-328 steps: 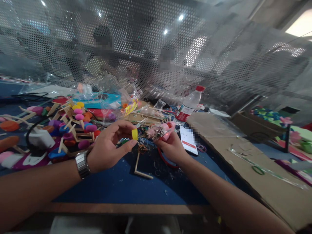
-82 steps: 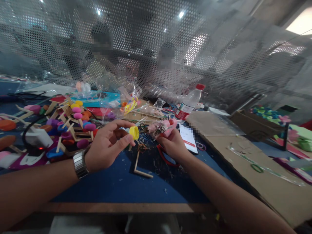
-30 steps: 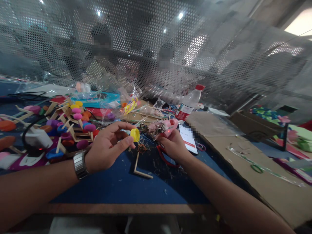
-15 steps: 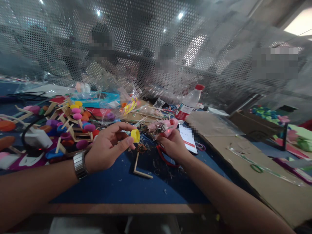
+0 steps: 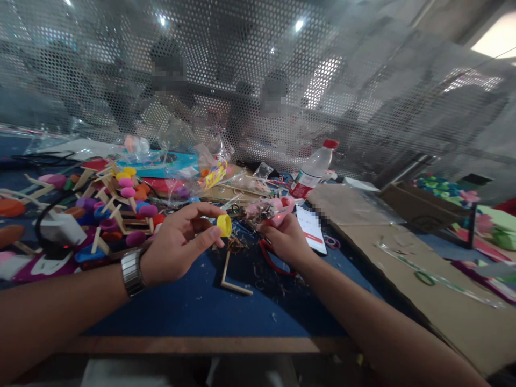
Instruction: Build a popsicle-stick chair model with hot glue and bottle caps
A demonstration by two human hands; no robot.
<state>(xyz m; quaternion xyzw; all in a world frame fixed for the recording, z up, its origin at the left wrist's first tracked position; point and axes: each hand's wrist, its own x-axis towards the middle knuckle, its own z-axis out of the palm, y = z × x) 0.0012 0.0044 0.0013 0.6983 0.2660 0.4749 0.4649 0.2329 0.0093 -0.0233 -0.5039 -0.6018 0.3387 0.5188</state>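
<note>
Between the thumb and fingers of my left hand [image 5: 175,244] is a yellow bottle cap [image 5: 224,225], its open side turned to the right. My right hand [image 5: 288,239] is closed around a pink hot glue gun [image 5: 278,216] with a small red light lit; its front end is covered in stringy, dirty glue. The gun is apart from the cap. Below them on the blue table lies an L-shaped piece of wooden sticks [image 5: 236,288]. Red-handled scissors [image 5: 273,262] rest partly hidden under my right hand.
Colourful caps and stick models [image 5: 121,212] crowd the left, beside a white plug [image 5: 66,228] on a power strip. Behind my right hand are a phone [image 5: 310,228] and a red-capped bottle [image 5: 310,172]. Cardboard [image 5: 387,258] covers the right side. A perforated metal screen [image 5: 226,70] stands behind.
</note>
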